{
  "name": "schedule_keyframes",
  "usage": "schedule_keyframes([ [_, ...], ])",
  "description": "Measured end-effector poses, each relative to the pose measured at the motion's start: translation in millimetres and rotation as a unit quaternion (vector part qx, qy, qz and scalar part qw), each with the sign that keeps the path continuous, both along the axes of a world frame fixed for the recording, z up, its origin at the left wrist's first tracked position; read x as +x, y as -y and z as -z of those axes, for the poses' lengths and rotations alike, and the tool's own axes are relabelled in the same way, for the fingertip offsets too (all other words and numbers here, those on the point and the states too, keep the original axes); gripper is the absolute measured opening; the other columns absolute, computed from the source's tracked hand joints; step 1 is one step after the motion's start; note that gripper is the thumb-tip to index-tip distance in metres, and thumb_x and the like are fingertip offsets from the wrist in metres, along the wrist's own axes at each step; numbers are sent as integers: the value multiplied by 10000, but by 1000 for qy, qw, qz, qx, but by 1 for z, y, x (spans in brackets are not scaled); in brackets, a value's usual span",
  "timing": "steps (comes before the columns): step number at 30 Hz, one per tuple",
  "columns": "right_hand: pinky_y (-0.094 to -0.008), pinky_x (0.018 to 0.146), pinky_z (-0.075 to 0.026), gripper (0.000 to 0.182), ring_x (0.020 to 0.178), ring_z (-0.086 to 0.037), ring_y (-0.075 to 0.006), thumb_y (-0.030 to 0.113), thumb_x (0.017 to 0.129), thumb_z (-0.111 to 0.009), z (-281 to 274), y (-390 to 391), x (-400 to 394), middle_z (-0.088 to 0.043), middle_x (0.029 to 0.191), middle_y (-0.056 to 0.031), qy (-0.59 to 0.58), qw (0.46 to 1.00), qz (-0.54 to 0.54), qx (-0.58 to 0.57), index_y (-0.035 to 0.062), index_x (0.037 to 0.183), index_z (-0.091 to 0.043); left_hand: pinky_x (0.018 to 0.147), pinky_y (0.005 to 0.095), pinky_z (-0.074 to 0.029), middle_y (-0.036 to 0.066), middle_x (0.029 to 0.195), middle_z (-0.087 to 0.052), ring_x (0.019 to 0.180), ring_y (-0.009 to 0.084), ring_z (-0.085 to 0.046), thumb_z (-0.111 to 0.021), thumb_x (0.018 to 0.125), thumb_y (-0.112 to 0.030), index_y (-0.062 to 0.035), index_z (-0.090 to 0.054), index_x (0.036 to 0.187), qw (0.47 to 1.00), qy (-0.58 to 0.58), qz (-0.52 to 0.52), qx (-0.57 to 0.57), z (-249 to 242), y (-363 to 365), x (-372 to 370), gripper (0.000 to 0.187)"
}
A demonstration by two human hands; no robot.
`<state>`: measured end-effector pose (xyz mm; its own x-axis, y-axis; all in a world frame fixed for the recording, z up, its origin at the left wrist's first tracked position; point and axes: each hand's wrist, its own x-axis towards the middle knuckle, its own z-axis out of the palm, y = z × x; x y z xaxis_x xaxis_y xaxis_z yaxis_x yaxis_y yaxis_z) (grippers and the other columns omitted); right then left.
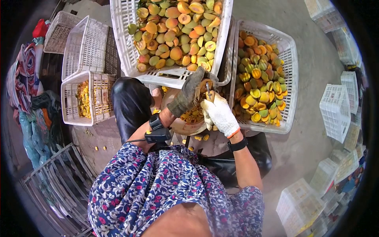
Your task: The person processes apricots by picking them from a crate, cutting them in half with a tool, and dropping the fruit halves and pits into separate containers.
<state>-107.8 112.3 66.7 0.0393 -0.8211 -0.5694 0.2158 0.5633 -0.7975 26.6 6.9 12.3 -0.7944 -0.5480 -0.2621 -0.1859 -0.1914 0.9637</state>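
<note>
My left hand point(188, 93), in a worn grey glove, grips a peach half point(205, 84) just below the front rim of a white crate point(122, 47) heaped with halved peaches. Against that fruit my right hand point(219, 113), in a white glove with an orange cuff, holds a small metal pitting tool point(208, 90). Both hands work over a round basin point(179, 125) that holds pits and scraps.
A second white crate point(290, 71) of pitted halves stands to the right. A smaller crate point(71, 103) with yellow pieces sits on the left, with stacked crates point(85, 41) behind it. More crates point(335, 110) line the right side. Scraps litter the concrete floor.
</note>
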Motion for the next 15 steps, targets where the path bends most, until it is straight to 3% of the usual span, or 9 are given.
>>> schedule_keyframes([
  [2, -275, 404, -397, 67, 448, -456, -109, 114, 900, -497, 2, 0, 8, -482, 623, -26, 2, 1000, 28, 7, 55, 873, -479, 920, 333, -475, 153, 1205, -554, 1066, 217, -577, -489, 994, -227, 25, -453, 1315, 943, -78, -179, -271, 38, -18, -3, 410],
  [3, -276, 398, -394, 66, 443, -455, -109, 112, 898, -502, 3, 0, 11, -482, 620, -27, 1, 998, 58, 13, 55, 872, -479, 756, 281, -509, 95, 973, -642, 848, 160, -623, -435, 1005, -407, 9, -589, 1103, 956, -81, -280, 17, 41, -10, -17, 454],
  [4, -281, 386, -391, 78, 428, -453, -117, 114, 897, -510, 6, 0, 14, -485, 611, -32, -17, 998, 55, -14, 47, 883, -472, 756, 281, -509, 95, 973, -642, 848, 160, -623, -435, 1005, -407, 9, -589, 1103, 956, -84, -282, 15, 42, -9, -19, 454],
  [6, -293, 376, -405, 81, 442, -473, -126, 107, 896, -495, 2, -4, 9, -463, 602, -27, 55, 998, 23, 19, 41, 912, -451, 656, 234, -476, 45, 826, -647, 732, 105, -601, -372, 996, -521, -19, -618, 914, 942, -120, -247, 193, 22, -12, -20, 564],
  [7, -293, 376, -405, 81, 442, -473, -126, 107, 896, -495, 2, -5, 8, -463, 602, -27, 56, 998, 20, 20, 41, 912, -451, 652, 239, -456, 47, 806, -643, 738, 105, -590, -397, 996, -500, -22, -612, 876, 968, -97, -221, 62, -5, -16, -16, 538],
  [10, -301, 384, -408, 97, 432, -469, -130, 119, 898, -507, 13, -11, 4, -466, 601, -36, 106, 992, -24, 66, 37, 858, -473, 668, 256, -467, 54, 770, -635, 732, 119, -590, -397, 1002, -481, -18, -611, 840, 969, -164, -132, 126, 4, -11, -9, 535],
  [12, -294, 354, -386, 126, 397, -449, -127, 156, 913, -532, 32, -16, 6, -478, 577, -16, -158, 960, -169, -159, 56, 865, -474, 698, 275, -475, 66, 772, -634, 737, 145, -593, -388, 1014, -442, -5, -609, 831, 978, -181, -94, 35, 5, -9, -5, 523],
  [14, -281, 324, -351, 143, 366, -409, -114, 170, 918, -536, 29, -18, 12, -445, 543, -5, -149, 957, -155, -195, 81, 821, -478, 726, 297, -481, 86, 770, -627, 753, 182, -592, -352, 1024, -427, 4, -606, 817, 971, -212, -39, 100, 15, -11, 0, 542],
  [15, -274, 310, -327, 159, 348, -381, -104, 173, 920, -537, 9, -12, 16, -420, 528, 6, 33, 993, -111, -30, 92, 799, -473, 730, 307, -481, 101, 766, -615, 763, 205, -584, -320, 1028, -437, -7, -598, 784, 949, -248, -26, 193, 25, -13, -1, 567],
])
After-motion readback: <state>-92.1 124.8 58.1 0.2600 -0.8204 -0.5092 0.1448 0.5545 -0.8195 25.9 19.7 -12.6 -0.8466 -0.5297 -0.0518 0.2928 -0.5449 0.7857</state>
